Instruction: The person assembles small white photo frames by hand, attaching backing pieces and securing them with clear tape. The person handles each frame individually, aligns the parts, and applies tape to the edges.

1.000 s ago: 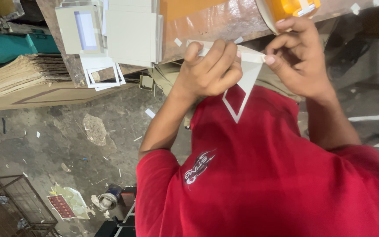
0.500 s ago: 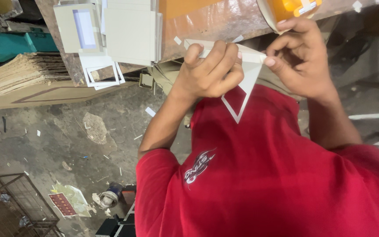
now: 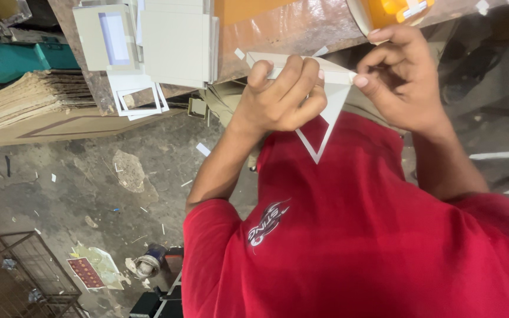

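Red shirt: nearest the camera, filling the lower right, with a small printed emblem on the chest.
Left hand: fingers curled and clenched over the top edge of a white cardboard frame, the thumb tucked behind it.
Right hand: pinching the frame's upper right corner between thumb and fingertip; the other fingers bent above it.
White cardboard frame: held in both hands in front of the chest, just at the edge of the brown worktable; its thin open strips meet in a point hanging down over the shirt.
Worktable: carries a stack of pale flat boards and a windowed white card; more cut white frames jut over its edge.
Orange object: at the top edge just above the right hand; what it is cannot be told.
Floor: grey and littered with paper scraps, well beyond the hands.
Wire cage: lower left corner on the floor.
Corrugated sheets: stacked at the left beside a teal machine.
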